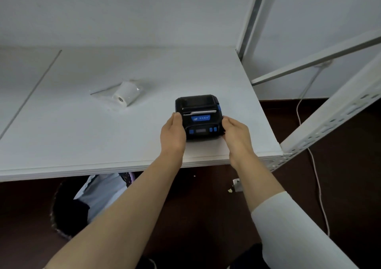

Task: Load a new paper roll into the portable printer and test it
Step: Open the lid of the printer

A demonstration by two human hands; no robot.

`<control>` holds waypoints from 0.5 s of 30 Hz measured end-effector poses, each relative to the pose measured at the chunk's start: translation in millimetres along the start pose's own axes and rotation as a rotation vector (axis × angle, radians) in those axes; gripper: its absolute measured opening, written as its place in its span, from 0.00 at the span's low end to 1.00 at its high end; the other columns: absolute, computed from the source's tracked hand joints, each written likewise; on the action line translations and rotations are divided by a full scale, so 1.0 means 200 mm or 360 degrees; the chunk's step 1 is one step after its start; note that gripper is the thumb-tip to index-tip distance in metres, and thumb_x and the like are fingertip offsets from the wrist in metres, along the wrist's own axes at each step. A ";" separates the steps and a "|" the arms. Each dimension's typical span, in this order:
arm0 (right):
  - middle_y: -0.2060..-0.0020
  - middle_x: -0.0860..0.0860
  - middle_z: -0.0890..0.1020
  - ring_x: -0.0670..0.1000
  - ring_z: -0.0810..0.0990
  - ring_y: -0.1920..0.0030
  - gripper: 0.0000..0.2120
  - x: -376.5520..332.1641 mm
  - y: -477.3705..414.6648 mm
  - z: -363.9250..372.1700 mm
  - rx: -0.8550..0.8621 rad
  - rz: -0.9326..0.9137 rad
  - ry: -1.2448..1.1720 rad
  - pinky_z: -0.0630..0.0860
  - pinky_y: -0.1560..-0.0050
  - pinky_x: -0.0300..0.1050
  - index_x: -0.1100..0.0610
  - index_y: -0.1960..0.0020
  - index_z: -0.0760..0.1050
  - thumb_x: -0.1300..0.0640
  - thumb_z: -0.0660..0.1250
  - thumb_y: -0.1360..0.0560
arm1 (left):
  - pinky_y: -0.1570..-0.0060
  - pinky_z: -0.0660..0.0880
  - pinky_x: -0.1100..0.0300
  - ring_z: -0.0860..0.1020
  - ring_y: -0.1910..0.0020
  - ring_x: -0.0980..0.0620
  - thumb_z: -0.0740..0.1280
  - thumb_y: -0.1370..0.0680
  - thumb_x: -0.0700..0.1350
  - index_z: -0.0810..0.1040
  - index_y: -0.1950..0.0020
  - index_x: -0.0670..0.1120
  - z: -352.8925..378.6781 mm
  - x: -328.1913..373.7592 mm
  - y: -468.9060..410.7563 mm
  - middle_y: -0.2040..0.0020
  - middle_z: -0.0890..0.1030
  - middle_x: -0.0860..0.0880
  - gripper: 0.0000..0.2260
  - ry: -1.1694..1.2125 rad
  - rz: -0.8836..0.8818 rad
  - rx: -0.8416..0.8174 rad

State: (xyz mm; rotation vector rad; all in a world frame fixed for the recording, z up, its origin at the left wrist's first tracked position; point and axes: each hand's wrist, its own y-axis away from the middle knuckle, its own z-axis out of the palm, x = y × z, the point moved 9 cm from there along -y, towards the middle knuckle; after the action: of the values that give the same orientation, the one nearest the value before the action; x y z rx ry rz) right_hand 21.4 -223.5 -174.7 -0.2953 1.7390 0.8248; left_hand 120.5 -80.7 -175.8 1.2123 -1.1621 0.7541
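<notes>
A small black portable printer with blue buttons and a blue label sits on the white table near its front right corner. Its lid looks closed. My left hand holds the printer's left side, thumb up along the edge. On the printer's right side my right hand grips it with curled fingers. A white paper roll in a clear plastic wrapper lies on its side to the back left of the printer, apart from both hands.
A white metal shelf frame with slotted posts rises at the table's right edge. A thin cable hangs down to the dark floor on the right. A dark bag and cloth lie under the table's front edge.
</notes>
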 end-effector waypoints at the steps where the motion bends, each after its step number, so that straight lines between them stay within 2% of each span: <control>1: 0.45 0.63 0.80 0.60 0.74 0.39 0.13 0.00 0.01 -0.01 0.0029 -0.0001 0.0002 0.70 0.34 0.56 0.67 0.48 0.75 0.60 0.55 0.21 | 0.63 0.66 0.65 0.70 0.64 0.58 0.52 0.19 0.45 0.71 0.65 0.49 -0.01 0.00 0.02 0.63 0.74 0.53 0.16 -0.0009 0.0016 0.0032; 4: 0.43 0.68 0.76 0.66 0.72 0.39 0.14 0.03 0.04 -0.02 0.0068 -0.0002 0.0030 0.69 0.36 0.62 0.72 0.45 0.71 0.62 0.55 0.21 | 0.63 0.66 0.63 0.69 0.65 0.56 0.52 0.20 0.44 0.69 0.68 0.48 -0.04 -0.01 0.05 0.66 0.72 0.52 0.17 -0.0004 0.0069 0.0110; 8: 0.44 0.68 0.77 0.65 0.72 0.39 0.13 0.05 0.04 -0.04 0.0133 -0.0024 -0.0039 0.69 0.35 0.61 0.71 0.47 0.73 0.62 0.56 0.21 | 0.64 0.64 0.61 0.65 0.67 0.53 0.54 0.21 0.43 0.66 0.69 0.45 -0.09 -0.03 0.04 0.68 0.69 0.51 0.16 0.0012 0.0104 0.0164; 10: 0.44 0.66 0.78 0.64 0.73 0.39 0.11 0.06 0.02 -0.04 0.0121 0.0002 -0.0130 0.69 0.35 0.58 0.67 0.50 0.75 0.62 0.57 0.21 | 0.63 0.65 0.62 0.66 0.66 0.54 0.55 0.21 0.42 0.70 0.65 0.43 -0.09 -0.04 0.01 0.67 0.70 0.49 0.13 0.0035 0.0125 0.0139; 13: 0.50 0.55 0.82 0.58 0.76 0.38 0.13 0.08 -0.02 0.00 0.0040 0.0057 -0.0304 0.71 0.34 0.54 0.57 0.61 0.79 0.61 0.60 0.22 | 0.68 0.67 0.71 0.69 0.70 0.61 0.56 0.21 0.41 0.75 0.65 0.47 -0.07 -0.04 -0.02 0.68 0.73 0.54 0.15 0.0110 0.0156 0.0034; 15: 0.50 0.53 0.83 0.58 0.76 0.38 0.14 0.08 -0.04 0.01 0.0009 0.0060 -0.0390 0.71 0.33 0.54 0.54 0.64 0.80 0.61 0.61 0.23 | 0.65 0.69 0.73 0.71 0.68 0.63 0.56 0.20 0.41 0.77 0.62 0.48 -0.06 -0.05 -0.04 0.66 0.76 0.56 0.14 0.0149 0.0151 -0.0026</control>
State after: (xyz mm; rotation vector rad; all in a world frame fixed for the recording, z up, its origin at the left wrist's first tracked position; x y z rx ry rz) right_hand 22.8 -225.1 -193.4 -0.1511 1.5212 0.8463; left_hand 127.3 -70.2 -187.0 1.1030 -1.1522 0.8625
